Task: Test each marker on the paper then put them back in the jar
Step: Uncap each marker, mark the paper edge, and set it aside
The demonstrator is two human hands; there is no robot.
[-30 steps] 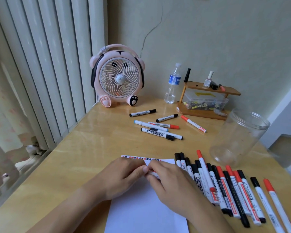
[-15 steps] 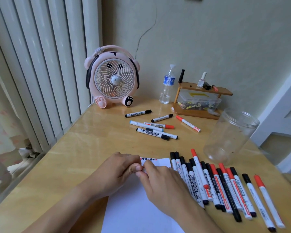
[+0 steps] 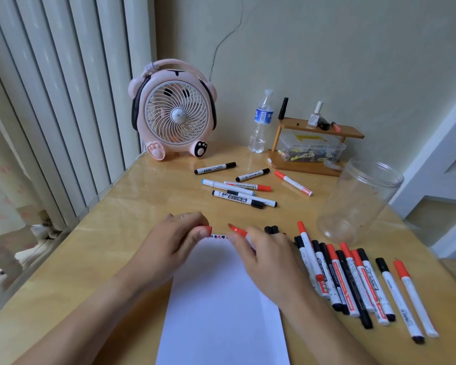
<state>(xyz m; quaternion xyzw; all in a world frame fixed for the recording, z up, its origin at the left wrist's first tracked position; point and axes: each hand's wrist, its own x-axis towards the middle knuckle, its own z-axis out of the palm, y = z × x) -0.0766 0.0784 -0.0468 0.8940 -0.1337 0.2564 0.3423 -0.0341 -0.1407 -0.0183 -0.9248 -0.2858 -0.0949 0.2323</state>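
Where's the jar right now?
Head view: the clear plastic jar stands upright and open on the table's right side, in front of the wooden shelf and just beyond the row of markers.

1. A white sheet of paper (image 3: 221, 299) lies flat on the wooden table, long side running away from the viewer, with small red and black test marks along its far edge.
2. A red marker (image 3: 238, 231), uncapped, is held above the paper's far edge, its red tip pointing left.
3. Its red cap (image 3: 206, 228) sits just left of the tip, apart from it.
4. A row of capped red and black markers (image 3: 353, 280) lies side by side right of the paper.
5. A loose group of markers (image 3: 244, 188) lies farther back, mid-table.
6. A clear plastic jar (image 3: 358, 198) stands upright and lidless at the right, behind the row.
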